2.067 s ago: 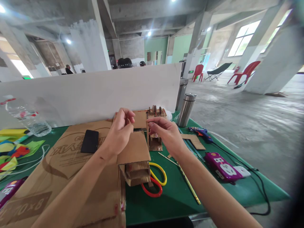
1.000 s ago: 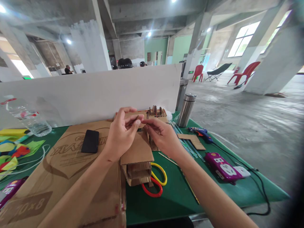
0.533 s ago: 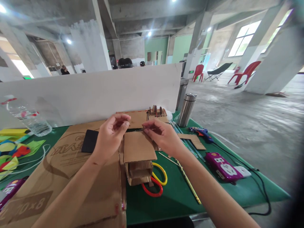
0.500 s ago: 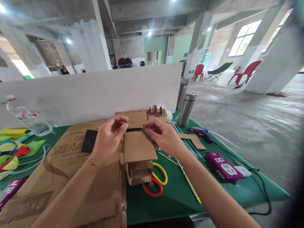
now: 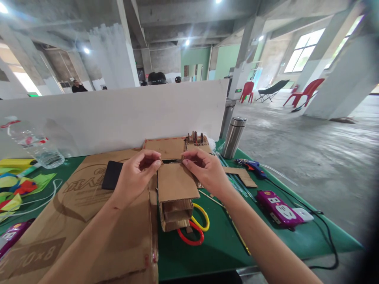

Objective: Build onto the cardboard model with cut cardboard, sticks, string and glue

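A small cardboard box (image 5: 178, 181) with a flat top and an open front stands near the middle of the table, beside a large cardboard sheet (image 5: 118, 225). At its far left corner my left hand (image 5: 139, 167) pinches a brown cardboard edge between thumb and fingers. My right hand (image 5: 204, 169) does the same at the far right corner. A dark gap shows between the two pinches; the fingertips partly hide what they grip. Scissors with one red handle (image 5: 191, 241) and one yellow handle (image 5: 205, 217) lie under the box's right side, their blades hidden.
A black phone-like slab (image 5: 111, 174) lies on the sheet. To the right are a steel flask (image 5: 235, 138), a blue glue gun (image 5: 254, 166), a purple power strip (image 5: 278, 209) with a cable, and an L-shaped cardboard piece (image 5: 244, 176). A water bottle (image 5: 35, 146) leans at left.
The small box has shifted slightly to the right. My left hand now reaches its far left corner, where before its fingertips were just apart from it; my right hand keeps its pinch.
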Tool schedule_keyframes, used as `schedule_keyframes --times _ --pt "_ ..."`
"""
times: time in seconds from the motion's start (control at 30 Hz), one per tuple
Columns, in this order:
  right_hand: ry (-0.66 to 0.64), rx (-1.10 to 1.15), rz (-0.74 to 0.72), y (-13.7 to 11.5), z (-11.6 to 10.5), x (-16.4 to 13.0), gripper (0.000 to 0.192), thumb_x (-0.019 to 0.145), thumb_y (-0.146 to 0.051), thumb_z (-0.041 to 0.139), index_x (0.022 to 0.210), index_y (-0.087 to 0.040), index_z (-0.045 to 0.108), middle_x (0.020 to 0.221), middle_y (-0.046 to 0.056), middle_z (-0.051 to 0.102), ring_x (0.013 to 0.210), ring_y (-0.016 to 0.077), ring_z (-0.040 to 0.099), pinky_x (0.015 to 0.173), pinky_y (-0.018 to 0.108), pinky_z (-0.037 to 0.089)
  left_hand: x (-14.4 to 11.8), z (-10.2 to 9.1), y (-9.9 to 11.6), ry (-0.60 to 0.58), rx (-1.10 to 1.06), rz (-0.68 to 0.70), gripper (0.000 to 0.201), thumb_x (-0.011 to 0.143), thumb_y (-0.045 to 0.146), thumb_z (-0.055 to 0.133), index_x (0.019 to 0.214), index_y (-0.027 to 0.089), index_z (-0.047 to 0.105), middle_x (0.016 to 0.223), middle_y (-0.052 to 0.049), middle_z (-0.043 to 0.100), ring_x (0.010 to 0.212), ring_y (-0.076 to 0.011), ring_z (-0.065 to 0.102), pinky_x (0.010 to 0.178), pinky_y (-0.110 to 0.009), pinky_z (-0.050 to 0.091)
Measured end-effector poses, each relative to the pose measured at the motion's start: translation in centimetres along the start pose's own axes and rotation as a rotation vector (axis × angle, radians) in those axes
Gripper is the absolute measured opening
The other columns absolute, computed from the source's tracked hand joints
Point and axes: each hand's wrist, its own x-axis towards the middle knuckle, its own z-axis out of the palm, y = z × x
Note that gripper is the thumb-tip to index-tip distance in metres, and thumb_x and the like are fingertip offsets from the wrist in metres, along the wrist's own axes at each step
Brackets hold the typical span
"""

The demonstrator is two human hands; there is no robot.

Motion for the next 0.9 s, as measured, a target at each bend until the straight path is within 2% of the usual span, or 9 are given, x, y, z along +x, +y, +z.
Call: schedule_keyframes --times 0.17,0.7,0.9 --pt "0.024 0.019 0.002 0.14 -0.02 -0.1 0.018 0.083 -0.034 0.065 0.093 -0.019 0.068 0.084 0.003 0.07 0.077 0.0172 0.064 0.071 0.032 0.052 -0.3 0.15 -0.02 0.015 0.027 0.016 0.019 0.086 0.037 0.069 0.097 0.022 0.071 0.095 -0.004 0.076 0.085 -0.0184 0.072 0.082 -0.03 0.059" --pt "-0.035 -0.003 -0.006 0.1 -0.18 -0.12 0.019 0.086 -0.033 0.062 0.098 -0.019 0.069 0.088 0.003 0.07 0.081 0.017 0.064 0.073 0.032 0.051 -0.49 0.26 -0.15 0.021 0.001 -0.039 0.023 0.085 0.038 0.068 0.101 0.022 0.071 0.097 -0.004 0.075 0.089 -0.0182 0.071 0.086 -0.031 0.058" --pt "-0.048 -0.024 0.0 -0.13 -0.15 -0.12 0.019 0.086 -0.032 0.061 0.098 -0.019 0.068 0.086 0.003 0.069 0.079 0.0164 0.063 0.071 0.031 0.05 -0.48 0.24 -0.3 0.067 -0.009 -0.007 0.029 0.084 0.035 0.067 0.11 0.02 0.068 0.093 -0.004 0.072 0.085 -0.0175 0.069 0.079 -0.029 0.058"
